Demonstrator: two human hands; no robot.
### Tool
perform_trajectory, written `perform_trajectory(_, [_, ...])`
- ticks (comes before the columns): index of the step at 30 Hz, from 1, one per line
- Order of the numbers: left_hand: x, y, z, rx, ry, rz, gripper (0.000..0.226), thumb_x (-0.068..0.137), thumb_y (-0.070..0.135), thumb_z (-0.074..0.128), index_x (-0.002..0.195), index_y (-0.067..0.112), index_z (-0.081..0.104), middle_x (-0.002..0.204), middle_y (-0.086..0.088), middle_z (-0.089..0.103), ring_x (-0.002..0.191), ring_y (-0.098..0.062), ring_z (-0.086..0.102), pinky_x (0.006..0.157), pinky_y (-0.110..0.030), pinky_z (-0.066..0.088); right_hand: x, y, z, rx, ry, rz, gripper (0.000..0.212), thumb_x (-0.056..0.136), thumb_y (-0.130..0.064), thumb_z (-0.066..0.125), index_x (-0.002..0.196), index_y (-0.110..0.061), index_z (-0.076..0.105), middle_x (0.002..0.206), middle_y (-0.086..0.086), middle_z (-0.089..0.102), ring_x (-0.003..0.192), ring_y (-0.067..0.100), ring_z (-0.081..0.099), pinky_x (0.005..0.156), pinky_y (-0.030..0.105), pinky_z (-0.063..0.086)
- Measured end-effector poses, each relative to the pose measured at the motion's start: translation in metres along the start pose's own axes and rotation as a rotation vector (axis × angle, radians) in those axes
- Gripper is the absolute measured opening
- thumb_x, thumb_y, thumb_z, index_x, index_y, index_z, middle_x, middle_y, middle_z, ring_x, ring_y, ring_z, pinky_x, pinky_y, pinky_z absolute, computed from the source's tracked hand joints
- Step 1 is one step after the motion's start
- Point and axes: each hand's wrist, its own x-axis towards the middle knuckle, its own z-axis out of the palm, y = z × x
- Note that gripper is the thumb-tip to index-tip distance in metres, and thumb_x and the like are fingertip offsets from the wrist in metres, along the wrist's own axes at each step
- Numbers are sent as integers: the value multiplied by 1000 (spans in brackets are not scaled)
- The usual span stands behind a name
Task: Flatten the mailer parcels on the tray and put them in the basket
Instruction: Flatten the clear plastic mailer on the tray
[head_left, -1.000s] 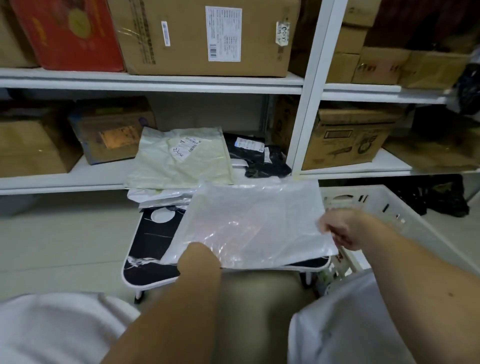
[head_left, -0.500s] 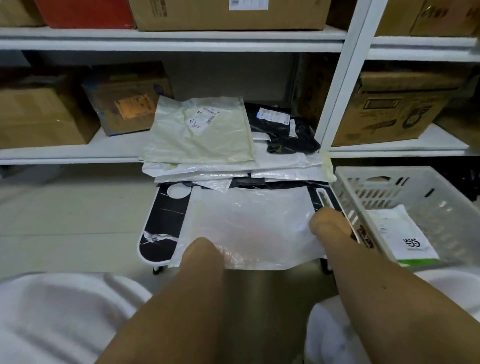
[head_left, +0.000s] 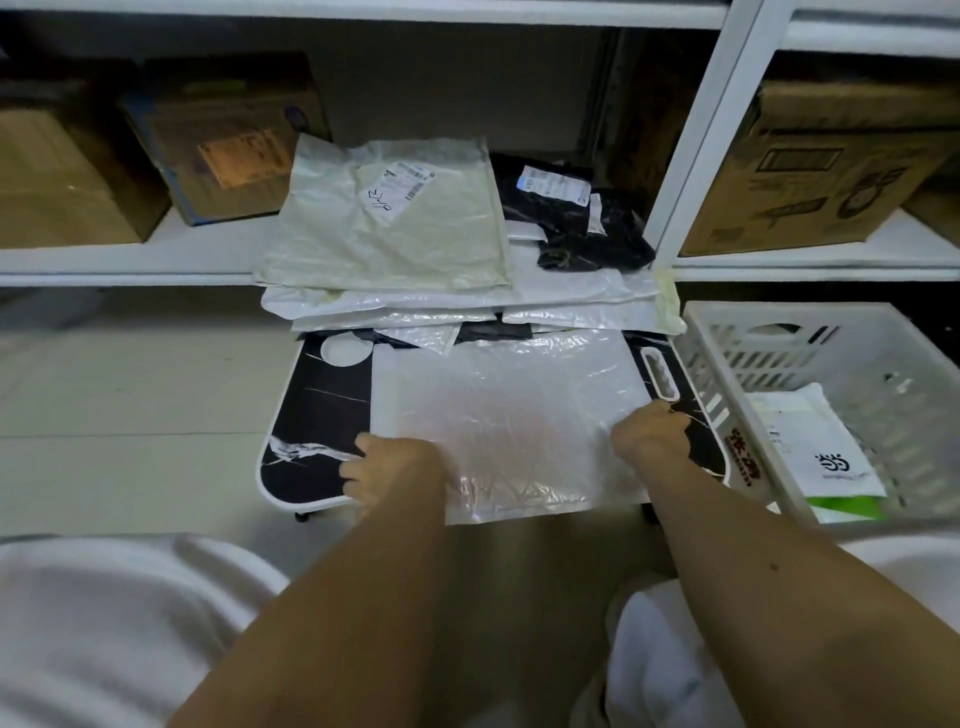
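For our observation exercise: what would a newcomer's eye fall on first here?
Two bare forearms reach in, the left hand and right hand pressing a clear plastic mailer onto a black tray. Behind it lies a pile of white mailers. At right stands a white basket, one white parcel inside.

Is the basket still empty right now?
No: the white basket already holds one white parcel with a green edge, lying flat on its bottom.

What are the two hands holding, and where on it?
Both hold the clear mailer lying on the tray: left hand at its near-left corner, right hand at its right edge.
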Motion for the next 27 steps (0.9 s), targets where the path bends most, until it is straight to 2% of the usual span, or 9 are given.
perform_trajectory(3, [1,-1,5,217,-3,225,60,87,25,49,143,27,27,152,-11,20,142,-31,12,112,-54,16,-11,-1,10,-113,128,-104,61,92,-25,55,143,-5,28,143,19,30,127,35,39,98,45,41])
perform_trajectory(5, [1,-7,10,370,87,450,63,92,29,38,150,31,13,160,-9,2,146,-30,-6,114,-59,5,-25,-2,18,-176,275,-252,52,95,-31,47,140,-9,33,143,17,33,128,32,38,99,45,39])
perform_trajectory(8, [-7,-15,16,481,197,774,59,99,41,18,151,31,-8,159,-8,-15,146,-29,-14,113,-59,-3,-44,-2,43,-161,322,-529,57,100,-44,27,151,-17,20,159,12,15,145,29,17,114,49,20])
perform_trajectory(10, [-11,-23,23,509,192,896,58,99,44,9,149,30,-17,158,-8,-21,146,-29,-17,113,-58,-7,-57,-2,64,-129,346,-697,58,100,-49,20,153,-25,17,161,8,11,148,28,9,116,52,9])
perform_trajectory(13, [-6,-36,37,570,99,971,57,99,46,3,147,31,-23,156,-6,-27,144,-28,-22,114,-59,-8,-72,1,99,-118,347,-882,54,99,-47,29,149,-28,29,157,10,26,145,33,22,112,61,18])
perform_trajectory(16, [5,-43,46,656,-3,1006,55,99,46,3,147,34,-22,155,-4,-30,142,-30,-28,112,-61,-7,-66,3,129,-287,265,-852,57,97,-56,33,149,-32,28,157,9,27,144,36,25,107,66,26])
perform_trajectory(19, [11,-45,50,670,-57,1015,54,100,46,4,148,36,-17,157,-2,-25,142,-31,-28,113,-61,-6,-56,6,140,-392,200,-805,68,92,-67,37,150,-36,20,160,7,20,145,38,19,110,66,20])
perform_trajectory(22, [12,-43,52,641,-64,1007,54,100,46,7,150,36,-12,159,-3,-20,143,-31,-25,113,-61,-4,-53,3,138,-417,183,-814,64,94,-65,33,149,-39,15,161,6,15,147,37,13,111,66,14])
perform_trajectory(27, [10,-38,47,687,-41,1011,55,100,46,13,152,31,1,160,-6,-1,146,-35,-8,114,-60,-1,-56,-7,128,-393,151,-798,50,98,-58,31,144,-40,28,158,5,25,146,37,18,112,62,10])
